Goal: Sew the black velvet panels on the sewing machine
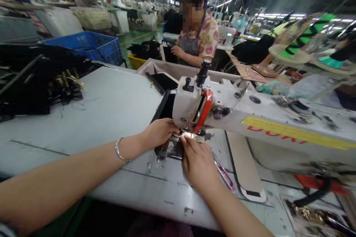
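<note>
Bare hands, the right (198,161) and the left (160,132), press black material (175,149) flat beneath a sewing machine's (189,100) head, fingertips nearly together. Pink snips (226,176) lie right of them. Far beyond, an aproned person (196,33) stands near a blue crate (91,46).

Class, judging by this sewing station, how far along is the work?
Apparently midway. In hand: the left hand and right hand guide a dark piece at the sewing machine's needle area. Possibly done: the black panel beyond, though its stitching can't be seen. Possibly left: the heap of black pieces; whether those are already sewn is unclear.
</note>
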Demonstrator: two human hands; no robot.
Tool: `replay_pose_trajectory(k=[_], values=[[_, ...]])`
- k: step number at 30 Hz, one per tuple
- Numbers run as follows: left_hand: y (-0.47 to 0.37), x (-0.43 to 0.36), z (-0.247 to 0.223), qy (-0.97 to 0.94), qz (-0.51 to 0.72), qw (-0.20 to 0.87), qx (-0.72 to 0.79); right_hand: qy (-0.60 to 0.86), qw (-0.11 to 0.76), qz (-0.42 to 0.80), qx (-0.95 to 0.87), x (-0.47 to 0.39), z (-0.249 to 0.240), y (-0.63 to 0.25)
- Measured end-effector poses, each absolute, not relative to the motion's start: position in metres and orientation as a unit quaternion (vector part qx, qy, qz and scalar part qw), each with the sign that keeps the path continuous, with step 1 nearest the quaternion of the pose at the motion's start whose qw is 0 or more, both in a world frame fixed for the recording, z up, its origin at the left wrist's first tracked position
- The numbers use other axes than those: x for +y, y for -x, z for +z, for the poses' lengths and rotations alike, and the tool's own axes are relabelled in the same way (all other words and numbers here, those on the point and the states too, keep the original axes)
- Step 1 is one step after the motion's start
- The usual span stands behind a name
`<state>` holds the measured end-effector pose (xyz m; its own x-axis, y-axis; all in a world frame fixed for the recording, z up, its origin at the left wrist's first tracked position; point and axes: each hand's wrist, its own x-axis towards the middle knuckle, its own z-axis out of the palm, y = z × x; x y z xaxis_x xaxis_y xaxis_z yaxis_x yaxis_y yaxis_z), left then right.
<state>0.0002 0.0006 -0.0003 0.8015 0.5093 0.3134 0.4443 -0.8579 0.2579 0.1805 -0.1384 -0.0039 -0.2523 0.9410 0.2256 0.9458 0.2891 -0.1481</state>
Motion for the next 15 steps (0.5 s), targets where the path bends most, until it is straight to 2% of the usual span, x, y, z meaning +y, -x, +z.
replay_pose_trajectory(k=[10,15], values=[[0.007,-0.003,-0.007,-0.937,0.221,0.124,0.241,0.578,0.187,0.007,-0.794,-0.140,-0.005,-0.177],[0.008,0.001,-0.009,-0.927,0.232,0.135,0.261,0.570,0.215,0.025,-0.792,-0.156,0.014,-0.188]])
